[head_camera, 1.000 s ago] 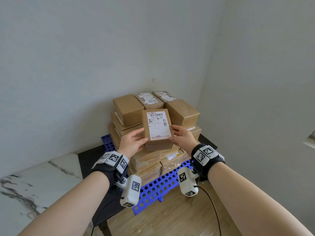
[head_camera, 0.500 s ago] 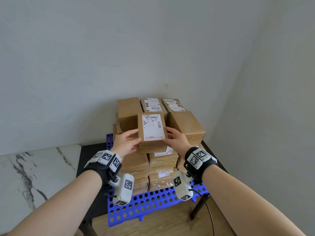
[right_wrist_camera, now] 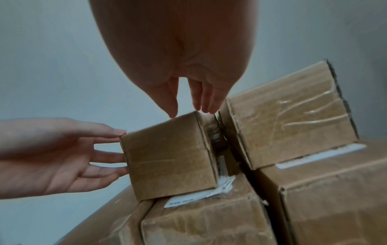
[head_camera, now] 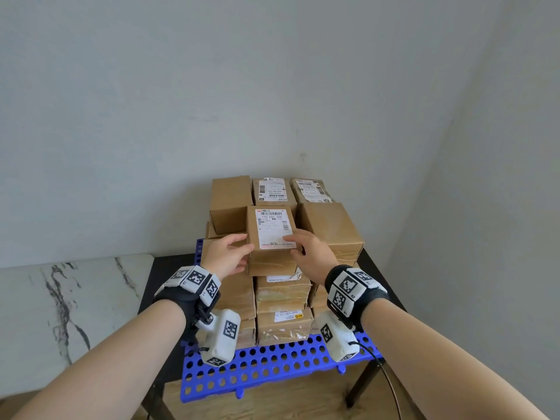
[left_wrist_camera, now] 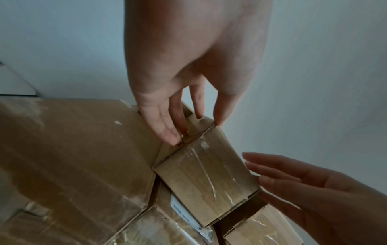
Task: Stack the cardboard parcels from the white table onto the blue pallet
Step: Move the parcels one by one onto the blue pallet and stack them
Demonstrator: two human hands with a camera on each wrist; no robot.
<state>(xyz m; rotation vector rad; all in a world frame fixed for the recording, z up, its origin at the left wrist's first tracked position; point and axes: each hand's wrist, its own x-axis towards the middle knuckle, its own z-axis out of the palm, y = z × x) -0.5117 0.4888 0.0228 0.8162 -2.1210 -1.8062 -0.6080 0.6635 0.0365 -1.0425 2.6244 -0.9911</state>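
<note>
Labelled parcel (head_camera: 271, 239) sits on the near middle column of the stack on the blue pallet (head_camera: 266, 366), far end against the back row; left hand (head_camera: 225, 257) and right hand (head_camera: 309, 257) flank it, fingers straight, touching its sides, not curled round it. Judgement: placing nearly done; press both sides evenly, slide it square to the parcel (head_camera: 331, 230) on the right; check it sits flat over the loose label beneath before letting go.

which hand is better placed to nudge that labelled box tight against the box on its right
Left. The left hand has straight fingers flat on the labelled box's left side, opposite the neighbouring box. The right hand sits in that gap.
</note>
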